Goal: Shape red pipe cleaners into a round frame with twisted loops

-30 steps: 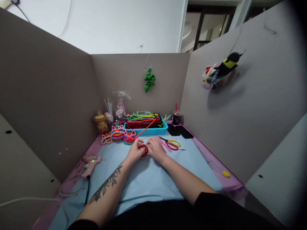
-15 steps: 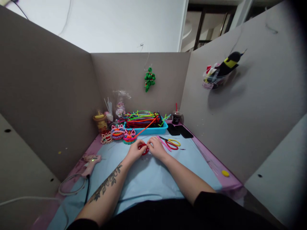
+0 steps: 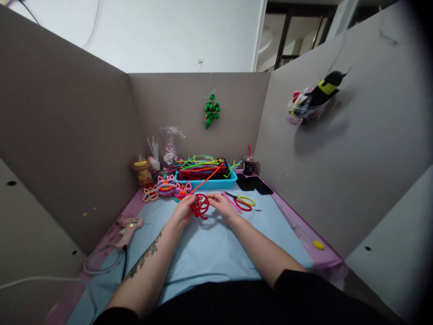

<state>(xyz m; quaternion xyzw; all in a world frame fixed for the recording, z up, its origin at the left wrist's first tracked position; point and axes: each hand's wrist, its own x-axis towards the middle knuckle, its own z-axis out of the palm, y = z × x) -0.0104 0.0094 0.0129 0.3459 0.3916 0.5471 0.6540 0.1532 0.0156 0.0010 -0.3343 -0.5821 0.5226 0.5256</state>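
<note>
Red frame [image 3: 201, 206], quantity one: left fingers [image 3: 190, 199] grasp it; right fingers [image 3: 214, 197], grip indeterminate. Table [image 3: 216, 246], far-left corner: three ornaments [image 3: 166, 186].

1 cam, head-worn, at wearer's eye ht. Looks fwd + down over tabletop [image 3: 216, 253]; v. wide angle. Nearest: dark clothing [image 3: 216, 302] at btm, forearms [image 3: 149, 266] entering from near L + near R. L hand [image 3: 184, 208] + R hand [image 3: 220, 205] approx ctr, mid-dist, within arm's reach. Far: back panel [image 3: 169, 101], approx sq-on to cam, top edge abt level. L panel [image 3: 67, 117] + R panel [image 3: 338, 149] converge twd far end. White wall [image 3: 169, 36] beyond.
</note>
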